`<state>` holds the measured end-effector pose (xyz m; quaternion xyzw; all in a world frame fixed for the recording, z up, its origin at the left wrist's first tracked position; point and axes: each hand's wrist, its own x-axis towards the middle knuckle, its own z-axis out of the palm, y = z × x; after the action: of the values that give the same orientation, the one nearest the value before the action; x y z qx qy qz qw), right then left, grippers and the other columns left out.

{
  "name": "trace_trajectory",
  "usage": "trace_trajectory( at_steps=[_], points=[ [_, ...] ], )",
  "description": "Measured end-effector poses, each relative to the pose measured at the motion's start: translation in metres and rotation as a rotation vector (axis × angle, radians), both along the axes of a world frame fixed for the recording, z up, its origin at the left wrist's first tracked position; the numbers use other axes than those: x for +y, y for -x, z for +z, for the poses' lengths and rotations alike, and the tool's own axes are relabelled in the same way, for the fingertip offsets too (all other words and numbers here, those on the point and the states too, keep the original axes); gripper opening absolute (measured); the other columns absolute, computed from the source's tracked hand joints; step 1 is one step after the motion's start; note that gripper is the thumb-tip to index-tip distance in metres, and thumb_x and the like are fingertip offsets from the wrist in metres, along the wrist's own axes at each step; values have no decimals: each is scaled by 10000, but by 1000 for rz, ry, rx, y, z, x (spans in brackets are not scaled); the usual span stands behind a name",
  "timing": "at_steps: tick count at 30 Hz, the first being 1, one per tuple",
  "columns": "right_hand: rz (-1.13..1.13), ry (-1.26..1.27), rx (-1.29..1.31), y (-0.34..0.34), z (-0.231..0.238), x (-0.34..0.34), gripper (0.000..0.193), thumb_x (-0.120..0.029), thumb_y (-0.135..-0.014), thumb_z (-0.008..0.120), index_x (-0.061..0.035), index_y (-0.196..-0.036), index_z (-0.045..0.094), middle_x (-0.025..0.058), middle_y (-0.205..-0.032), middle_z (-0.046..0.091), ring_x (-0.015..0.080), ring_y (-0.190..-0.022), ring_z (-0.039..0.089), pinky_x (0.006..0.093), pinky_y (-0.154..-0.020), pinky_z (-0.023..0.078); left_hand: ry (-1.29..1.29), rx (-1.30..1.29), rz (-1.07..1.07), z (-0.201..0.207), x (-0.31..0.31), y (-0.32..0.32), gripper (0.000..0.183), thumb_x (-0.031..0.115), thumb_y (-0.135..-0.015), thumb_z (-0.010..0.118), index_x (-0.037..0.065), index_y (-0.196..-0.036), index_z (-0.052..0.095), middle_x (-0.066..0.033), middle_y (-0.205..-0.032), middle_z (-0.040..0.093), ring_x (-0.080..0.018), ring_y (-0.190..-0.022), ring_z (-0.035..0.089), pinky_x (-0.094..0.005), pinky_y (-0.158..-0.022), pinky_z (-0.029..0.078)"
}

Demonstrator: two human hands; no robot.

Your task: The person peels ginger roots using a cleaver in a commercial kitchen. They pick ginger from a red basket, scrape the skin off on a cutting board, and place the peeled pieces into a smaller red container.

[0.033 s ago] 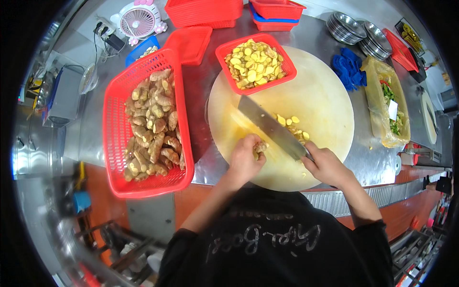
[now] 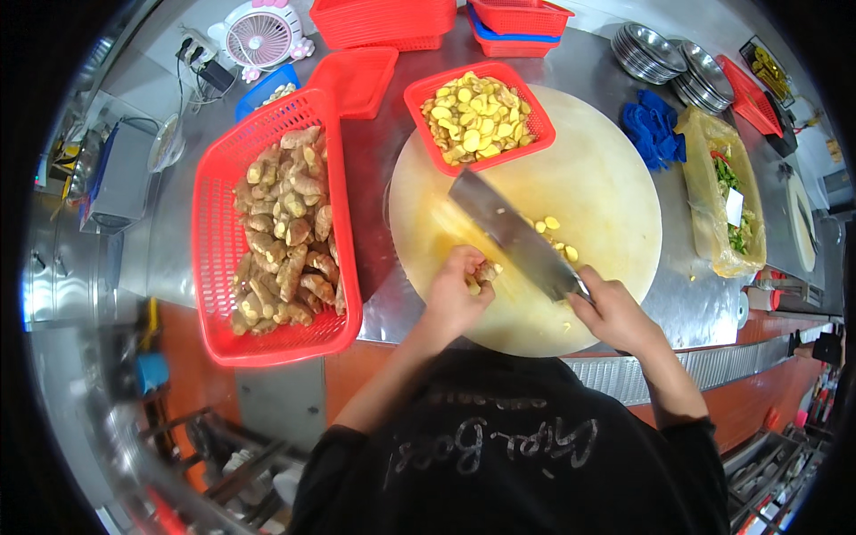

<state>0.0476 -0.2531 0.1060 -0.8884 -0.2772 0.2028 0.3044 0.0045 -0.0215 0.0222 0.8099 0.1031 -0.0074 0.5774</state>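
My left hand (image 2: 458, 287) has its fingers curled round a small piece of ginger (image 2: 488, 272), low over the round chopping board (image 2: 606, 205). The handle of a wide cleaver (image 2: 510, 230) is in my right hand (image 2: 615, 310); its blade slants to the upper left, between my left hand and some cut ginger slices (image 2: 551, 223). The blade partly hides those slices. At the board's far side a red basket (image 2: 546, 134) holds sliced ginger (image 2: 477, 116). Left of the board, a larger red basket (image 2: 207, 223) contains unsliced ginger pieces (image 2: 283, 223).
Stacked red baskets (image 2: 383, 22) and a pink-and-white fan (image 2: 259, 40) stand at the back. Toward the right are a blue cloth (image 2: 651, 129), stacked metal bowls (image 2: 646, 53) and a plastic-lined bin (image 2: 704, 205) with green vegetables. The steel counter (image 2: 700, 312) ends near my body.
The cleaver has shifted slightly to the right and covers more of the slices. My left hand, still closed round the ginger, has barely moved.
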Motion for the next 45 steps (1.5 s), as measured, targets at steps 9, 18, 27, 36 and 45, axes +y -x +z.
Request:
trace_trajectory(
  at_steps=[9,18,27,36,45],
  points=[
    [-426,-139,130,22,5,-42,172,-94,-857,545,8,-970,463,141,-570,501,210,-489,488,314,-481,391,616,69,-20,50,11,4,430,-65,-790,611,-18,-1198,482,-63,-1040,572,-115,-932,544,-231,-819,441],
    [-153,127,-400,40,10,-73,478,-2,-637,628,-99,-1100,557,108,-755,607,246,-552,589,328,-498,476,668,-166,55,83,-5,-2,456,-72,-796,601,-6,-1225,460,-77,-1016,573,-123,-916,553,-244,-807,462],
    [179,356,-746,39,4,-63,226,-91,-676,609,-80,-837,452,101,-786,464,183,-516,562,279,-415,450,1160,544,-393,55,-86,-21,312,181,-926,532,24,-1193,496,-66,-1077,550,-153,-1019,531,-286,-901,414],
    [22,329,-707,58,30,-106,282,-69,-650,641,-109,-889,497,48,-748,496,179,-497,547,297,-455,479,708,-1,-245,54,-49,-62,479,-5,-829,612,12,-1274,438,-82,-1060,567,-152,-908,576,-250,-774,462],
    [-794,-414,-358,75,-2,-108,201,17,-820,514,10,-1021,514,41,-702,560,104,-522,478,259,-478,391,925,158,-201,75,-44,-43,481,10,-867,555,19,-1321,396,-113,-1139,557,-171,-975,577,-282,-814,463]
  ],
)
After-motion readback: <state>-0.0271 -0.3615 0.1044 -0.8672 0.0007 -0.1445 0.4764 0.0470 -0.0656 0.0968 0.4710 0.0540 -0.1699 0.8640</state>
